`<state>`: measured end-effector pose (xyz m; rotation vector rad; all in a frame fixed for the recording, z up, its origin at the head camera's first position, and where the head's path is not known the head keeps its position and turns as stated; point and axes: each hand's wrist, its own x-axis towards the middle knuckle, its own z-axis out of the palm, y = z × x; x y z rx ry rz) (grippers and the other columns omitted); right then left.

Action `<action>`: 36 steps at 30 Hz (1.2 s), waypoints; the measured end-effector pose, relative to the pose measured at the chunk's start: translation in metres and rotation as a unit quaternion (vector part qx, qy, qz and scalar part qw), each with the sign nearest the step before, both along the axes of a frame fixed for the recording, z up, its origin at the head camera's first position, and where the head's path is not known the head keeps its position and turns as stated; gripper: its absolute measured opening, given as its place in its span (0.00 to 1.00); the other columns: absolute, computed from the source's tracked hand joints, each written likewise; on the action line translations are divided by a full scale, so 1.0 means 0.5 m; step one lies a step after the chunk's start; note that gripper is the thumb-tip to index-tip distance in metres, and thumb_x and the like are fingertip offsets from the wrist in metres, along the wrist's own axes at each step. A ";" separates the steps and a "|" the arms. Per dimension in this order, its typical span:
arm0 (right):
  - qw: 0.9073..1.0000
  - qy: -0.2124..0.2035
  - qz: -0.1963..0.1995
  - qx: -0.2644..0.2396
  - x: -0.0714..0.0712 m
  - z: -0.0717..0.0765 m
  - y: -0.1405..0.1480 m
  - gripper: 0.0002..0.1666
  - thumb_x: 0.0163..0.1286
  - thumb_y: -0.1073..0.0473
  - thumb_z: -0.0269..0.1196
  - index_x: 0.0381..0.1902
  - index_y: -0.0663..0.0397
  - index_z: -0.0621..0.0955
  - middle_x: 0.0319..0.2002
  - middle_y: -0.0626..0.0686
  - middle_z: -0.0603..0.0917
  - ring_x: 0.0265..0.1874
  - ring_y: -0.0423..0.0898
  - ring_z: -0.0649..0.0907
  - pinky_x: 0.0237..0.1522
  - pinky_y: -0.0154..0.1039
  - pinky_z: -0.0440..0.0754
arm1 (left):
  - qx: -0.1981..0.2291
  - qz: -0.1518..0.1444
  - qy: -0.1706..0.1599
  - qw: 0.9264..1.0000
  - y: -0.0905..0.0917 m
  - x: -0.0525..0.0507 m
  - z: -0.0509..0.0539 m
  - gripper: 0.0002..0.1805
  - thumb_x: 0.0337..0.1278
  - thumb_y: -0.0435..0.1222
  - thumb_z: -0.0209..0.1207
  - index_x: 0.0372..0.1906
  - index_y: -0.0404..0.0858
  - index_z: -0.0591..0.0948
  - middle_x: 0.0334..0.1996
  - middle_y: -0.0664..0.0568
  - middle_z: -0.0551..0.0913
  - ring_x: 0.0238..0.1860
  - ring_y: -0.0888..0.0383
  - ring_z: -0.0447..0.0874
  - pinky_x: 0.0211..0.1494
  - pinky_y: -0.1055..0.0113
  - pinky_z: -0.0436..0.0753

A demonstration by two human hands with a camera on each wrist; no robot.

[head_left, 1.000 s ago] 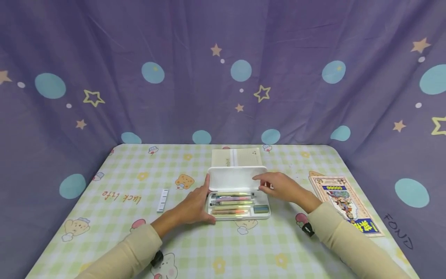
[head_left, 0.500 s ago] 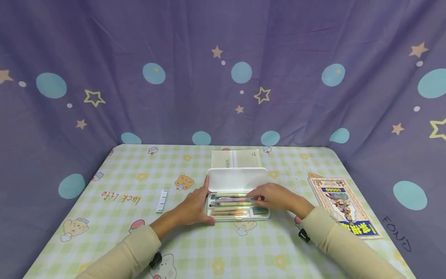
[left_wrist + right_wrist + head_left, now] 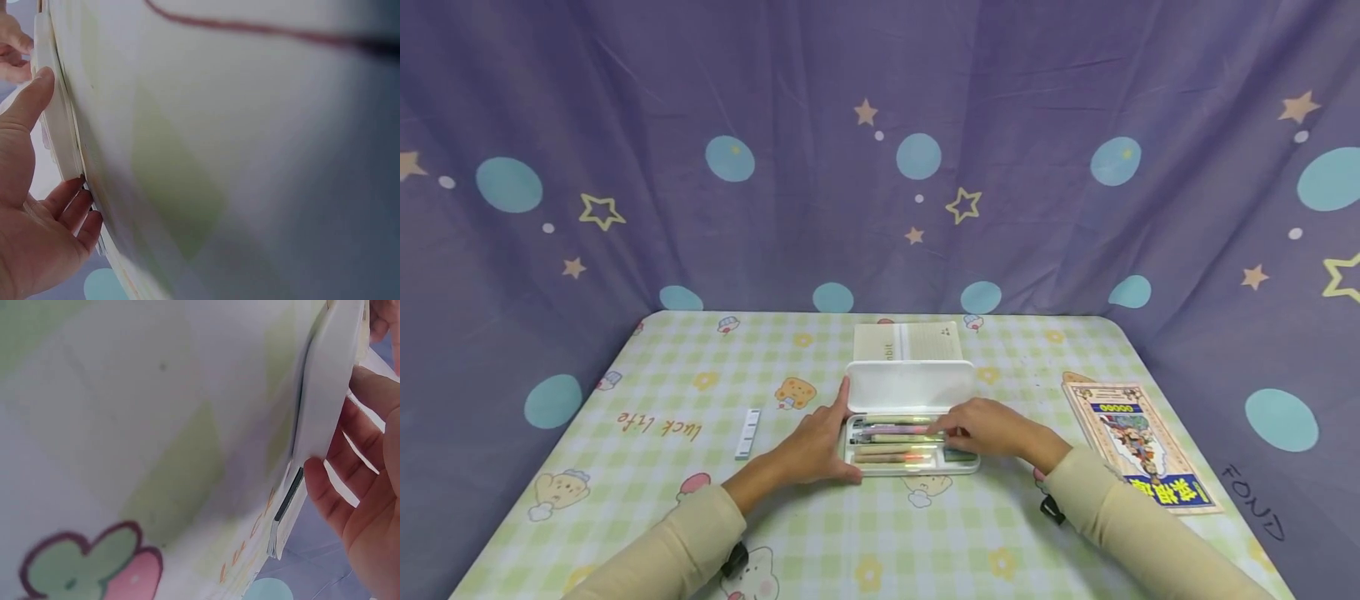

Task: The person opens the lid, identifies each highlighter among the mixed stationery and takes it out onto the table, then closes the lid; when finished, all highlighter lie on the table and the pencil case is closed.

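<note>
A white pencil case (image 3: 912, 387) lies on the table with its lid raised at the back. Several pens (image 3: 895, 432) lie lengthwise in it, one of them pinkish, and a small dark green block (image 3: 959, 456) sits in its right compartment. My left hand (image 3: 815, 443) holds the case's left end, thumb at the front wall (image 3: 59, 134) and fingers toward the back. My right hand (image 3: 988, 429) reaches into the case from the right, its bent fingers at the pens' right ends. Whether they pinch a pen is hidden.
A cream notebook (image 3: 910, 340) lies behind the lid. To the left is a small white and pale blue strip-like box (image 3: 748, 433). An illustrated book (image 3: 1142, 446) lies at the right. A purple curtain (image 3: 820, 167) hangs behind the checked tabletop (image 3: 805, 542).
My right hand has left the raised lid and come down and forward onto the right ends of the pens. The left hand has stayed at the pencil case's left end.
</note>
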<state>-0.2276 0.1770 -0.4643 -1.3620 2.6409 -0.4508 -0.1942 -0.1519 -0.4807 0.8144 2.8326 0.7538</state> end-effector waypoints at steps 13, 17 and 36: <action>1.000 0.021 -0.001 -0.002 0.003 -0.006 -0.003 0.15 0.70 0.57 0.68 0.53 0.37 0.88 0.31 0.38 0.85 0.26 0.28 0.74 0.32 0.28 0.74 | 0.004 0.000 0.003 1.000 0.001 0.004 -0.001 0.85 0.31 0.57 0.82 0.80 0.29 0.32 0.60 0.46 0.81 0.55 0.47 0.79 0.60 0.45 0.76; 1.000 0.021 -0.004 -0.004 0.004 -0.006 -0.003 0.16 0.70 0.58 0.68 0.54 0.37 0.88 0.39 0.40 0.90 0.25 0.29 0.73 0.33 0.29 0.74 | 0.003 0.002 0.005 1.000 0.001 0.003 -0.002 0.85 0.30 0.57 0.82 0.80 0.29 0.32 0.60 0.46 0.81 0.55 0.47 0.79 0.60 0.44 0.76; 0.999 0.043 -0.003 -0.026 0.000 0.002 0.010 0.16 0.71 0.62 0.64 0.53 0.43 0.88 0.31 0.41 0.80 0.24 0.31 0.68 0.31 0.29 0.70 | 0.006 0.007 0.004 1.000 -0.001 0.002 0.001 0.84 0.31 0.56 0.82 0.80 0.28 0.34 0.59 0.46 0.81 0.55 0.47 0.79 0.59 0.45 0.76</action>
